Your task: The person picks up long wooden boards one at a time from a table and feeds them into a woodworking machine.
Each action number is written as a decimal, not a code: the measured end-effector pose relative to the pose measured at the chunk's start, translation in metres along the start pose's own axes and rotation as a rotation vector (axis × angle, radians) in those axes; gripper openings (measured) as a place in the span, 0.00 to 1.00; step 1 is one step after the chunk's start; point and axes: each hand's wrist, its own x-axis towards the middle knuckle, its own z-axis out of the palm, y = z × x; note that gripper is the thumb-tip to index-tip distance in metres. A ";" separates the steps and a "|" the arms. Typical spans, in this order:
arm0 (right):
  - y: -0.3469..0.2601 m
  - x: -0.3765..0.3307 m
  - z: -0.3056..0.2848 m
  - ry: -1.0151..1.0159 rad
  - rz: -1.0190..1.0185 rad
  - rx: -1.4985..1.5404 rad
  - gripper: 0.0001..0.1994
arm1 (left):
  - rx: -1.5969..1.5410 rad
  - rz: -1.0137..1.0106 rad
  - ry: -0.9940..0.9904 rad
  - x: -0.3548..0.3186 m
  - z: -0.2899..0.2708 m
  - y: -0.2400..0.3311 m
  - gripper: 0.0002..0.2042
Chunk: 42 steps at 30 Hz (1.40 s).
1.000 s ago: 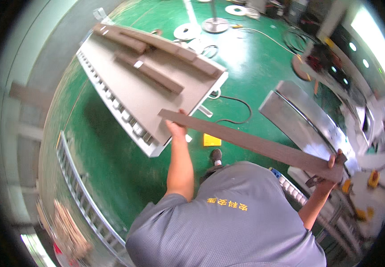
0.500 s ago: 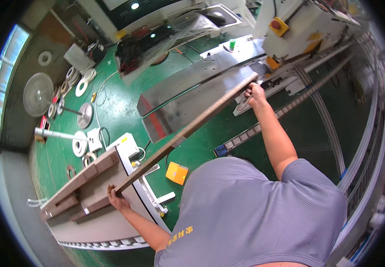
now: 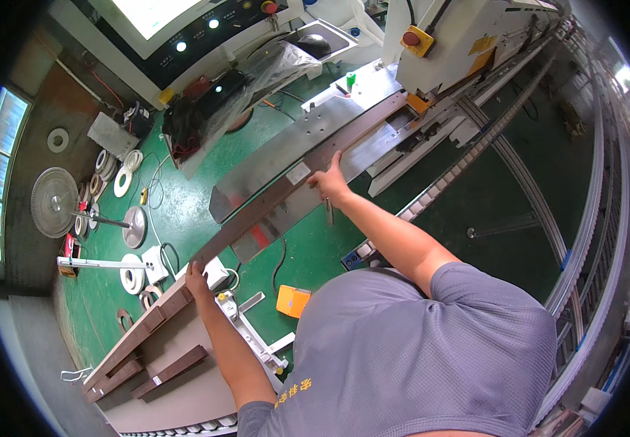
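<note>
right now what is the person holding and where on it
A long brown strip in both hands: the left hand grips its near end, the right hand presses on its middle, over the machine's metal infeed plate.

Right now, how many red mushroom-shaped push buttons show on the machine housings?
2. One red push button sits at the top edge on the dark control panel; the other sits on a yellow plate on the white machine housing. Others may be hidden.
</note>
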 end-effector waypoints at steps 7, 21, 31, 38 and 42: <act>-0.024 0.068 -0.069 0.083 0.022 0.158 0.25 | 0.089 0.175 -0.013 -0.071 -0.007 -0.024 0.15; -0.033 0.167 -0.188 -0.089 0.065 0.119 0.11 | -0.214 -0.392 1.309 -0.144 -0.240 -0.209 0.31; 0.007 0.079 -0.030 -0.228 0.207 0.136 0.08 | -1.231 -0.248 0.931 -0.065 -0.210 -0.160 0.13; -0.019 0.105 -0.079 -0.155 0.111 0.131 0.09 | -1.138 -0.024 1.147 -0.154 -0.228 -0.200 0.07; -0.033 0.119 -0.088 -0.067 0.161 0.158 0.10 | -1.385 0.181 1.157 -0.259 -0.212 -0.229 0.10</act>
